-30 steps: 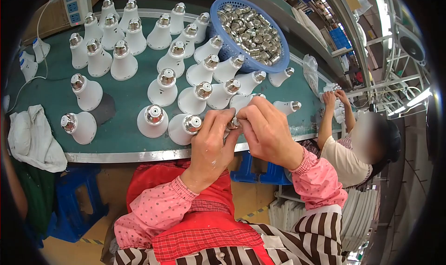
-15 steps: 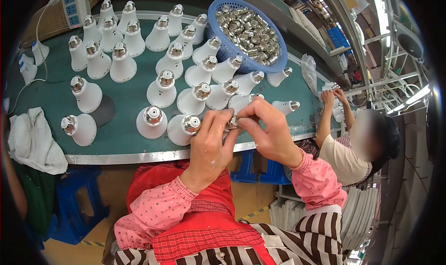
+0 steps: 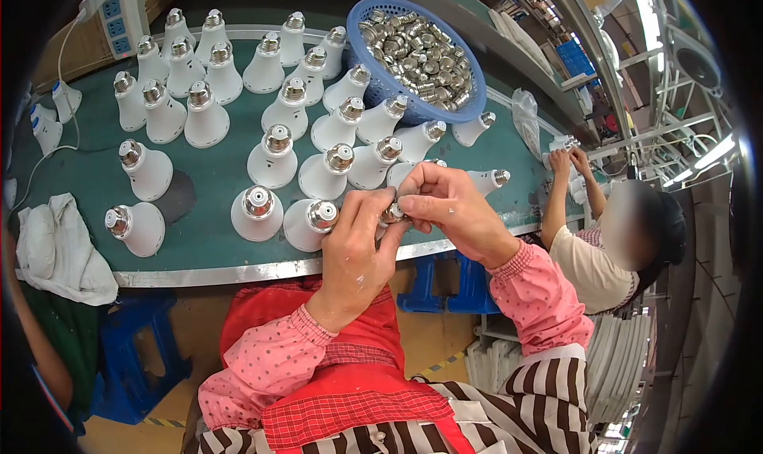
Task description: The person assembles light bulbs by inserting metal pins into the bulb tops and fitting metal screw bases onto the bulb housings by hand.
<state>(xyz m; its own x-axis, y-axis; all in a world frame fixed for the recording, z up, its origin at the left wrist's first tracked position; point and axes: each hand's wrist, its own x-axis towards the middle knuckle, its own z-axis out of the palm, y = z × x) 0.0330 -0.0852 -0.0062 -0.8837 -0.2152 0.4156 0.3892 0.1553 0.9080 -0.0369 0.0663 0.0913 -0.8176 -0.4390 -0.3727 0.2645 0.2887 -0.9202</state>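
White bulbs (image 3: 208,124) stand mostly narrow end up, perhaps for easy reach, while the left hand (image 3: 351,255) grips a metal cap (image 3: 393,213) at the near side, seemingly to steady it, the right hand (image 3: 451,209) pinches it narrowly, and the metal-edged green table (image 3: 199,249) runs toward a co-worker (image 3: 592,269) in the workroom.

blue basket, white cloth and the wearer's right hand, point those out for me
Blue basket (image 3: 377,74): head view, on its perforated wall
White cloth (image 3: 62,249): head view, middle of the crumpled fabric
Right hand (image 3: 462,217): head view, on the back of the hand
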